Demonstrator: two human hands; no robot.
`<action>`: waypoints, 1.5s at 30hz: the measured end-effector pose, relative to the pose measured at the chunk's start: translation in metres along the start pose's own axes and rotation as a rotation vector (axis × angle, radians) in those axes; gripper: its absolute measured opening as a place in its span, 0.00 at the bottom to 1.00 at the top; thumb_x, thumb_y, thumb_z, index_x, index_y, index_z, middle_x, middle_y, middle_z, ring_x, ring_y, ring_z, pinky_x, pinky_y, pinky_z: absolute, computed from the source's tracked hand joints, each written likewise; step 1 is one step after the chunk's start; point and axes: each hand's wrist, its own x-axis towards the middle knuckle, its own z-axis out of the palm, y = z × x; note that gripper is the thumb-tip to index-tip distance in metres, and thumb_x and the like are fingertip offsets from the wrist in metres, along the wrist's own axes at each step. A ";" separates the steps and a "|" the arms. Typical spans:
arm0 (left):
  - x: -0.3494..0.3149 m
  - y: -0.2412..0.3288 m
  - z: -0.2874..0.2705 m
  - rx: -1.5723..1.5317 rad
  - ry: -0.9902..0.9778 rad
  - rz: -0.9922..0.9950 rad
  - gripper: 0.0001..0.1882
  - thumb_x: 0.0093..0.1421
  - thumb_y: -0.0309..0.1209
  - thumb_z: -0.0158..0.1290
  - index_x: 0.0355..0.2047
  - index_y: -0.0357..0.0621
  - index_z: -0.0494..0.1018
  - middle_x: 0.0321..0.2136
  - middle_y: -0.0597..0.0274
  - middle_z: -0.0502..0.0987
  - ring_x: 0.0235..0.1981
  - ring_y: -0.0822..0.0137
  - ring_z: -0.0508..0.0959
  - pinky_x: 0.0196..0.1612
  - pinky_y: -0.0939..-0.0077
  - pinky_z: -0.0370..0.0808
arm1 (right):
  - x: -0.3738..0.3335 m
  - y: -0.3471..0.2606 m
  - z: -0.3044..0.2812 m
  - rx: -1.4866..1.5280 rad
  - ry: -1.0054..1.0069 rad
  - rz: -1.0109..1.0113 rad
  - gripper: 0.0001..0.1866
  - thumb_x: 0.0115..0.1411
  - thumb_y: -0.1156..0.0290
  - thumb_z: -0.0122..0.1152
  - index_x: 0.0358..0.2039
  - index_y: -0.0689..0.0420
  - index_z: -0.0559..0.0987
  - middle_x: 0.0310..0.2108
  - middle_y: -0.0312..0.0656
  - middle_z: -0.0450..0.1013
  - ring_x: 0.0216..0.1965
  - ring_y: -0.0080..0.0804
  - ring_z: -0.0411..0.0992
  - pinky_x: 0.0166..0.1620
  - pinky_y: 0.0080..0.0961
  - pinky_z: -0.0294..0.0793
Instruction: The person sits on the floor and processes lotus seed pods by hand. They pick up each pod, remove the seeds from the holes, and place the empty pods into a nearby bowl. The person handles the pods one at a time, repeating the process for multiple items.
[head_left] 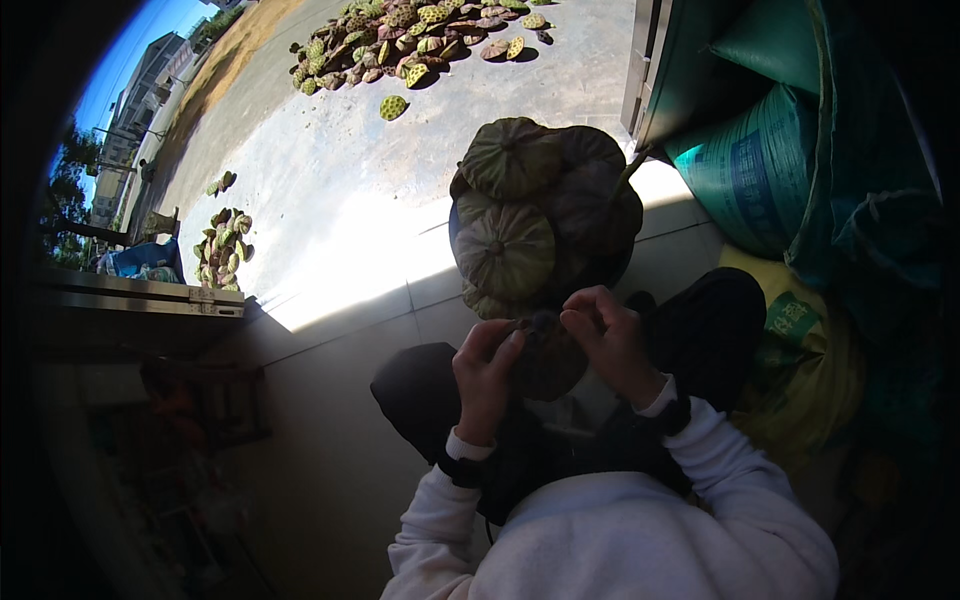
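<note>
The left hand (485,370) and right hand (615,345) meet between the seated person's knees, close in front of a cluster of lotus pods (505,250). Between the two hands sits a small dark piece (543,322); it is too dim to say exactly what it is. On each hand the thumb and forefinger bend in toward a pinch beside it, but I cannot tell which fingers actually grip it. A dark rounded shape (550,368) shows just below the small dark piece, between the hands — likewise too shadowed to make out.

The clustered pods overlap one another, wide ribbed undersides showing on several, with a stem (633,165) jutting up at the right. They stand at the line where shaded floor tiles (340,360) give way to sunlit concrete (320,160). Farther out on the concrete lies a large heap of pods (400,45), with a single pod (393,107) lying apart on its near side. A smaller pile of pods (222,250) is off to the left, near a metal door frame (150,297). On the right, a green sack (750,165) lies beyond a yellow sack (800,350), which rests beside the person's right knee (715,325).
</note>
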 end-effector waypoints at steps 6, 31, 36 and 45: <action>-0.001 0.001 0.001 -0.031 -0.104 -0.068 0.10 0.58 0.25 0.58 0.39 0.35 0.76 0.34 0.63 0.80 0.36 0.75 0.77 0.42 0.80 0.73 | 0.001 0.003 0.009 -0.202 -0.146 0.016 0.17 0.59 0.57 0.63 0.31 0.57 0.71 0.16 0.43 0.71 0.19 0.42 0.73 0.22 0.33 0.69; 0.016 -0.004 -0.010 -0.047 -0.122 -0.254 0.10 0.57 0.25 0.59 0.38 0.33 0.76 0.31 0.59 0.80 0.33 0.72 0.78 0.38 0.80 0.74 | -0.004 0.018 0.020 0.201 -0.273 0.234 0.22 0.56 0.53 0.67 0.22 0.61 0.74 0.15 0.44 0.68 0.16 0.28 0.66 0.22 0.27 0.66; 0.017 -0.006 -0.007 0.089 -0.163 -0.154 0.09 0.58 0.25 0.58 0.37 0.34 0.76 0.31 0.59 0.79 0.34 0.73 0.77 0.38 0.80 0.73 | -0.003 0.017 0.015 -0.127 -0.322 0.066 0.19 0.58 0.56 0.65 0.24 0.61 0.76 0.16 0.39 0.69 0.19 0.20 0.66 0.23 0.24 0.65; 0.021 -0.021 -0.016 -0.047 -0.199 -0.318 0.08 0.57 0.26 0.58 0.35 0.34 0.76 0.28 0.62 0.78 0.32 0.74 0.77 0.37 0.81 0.73 | -0.008 0.022 0.018 0.057 -0.315 0.186 0.20 0.57 0.56 0.66 0.22 0.61 0.75 0.14 0.38 0.67 0.18 0.20 0.64 0.23 0.23 0.64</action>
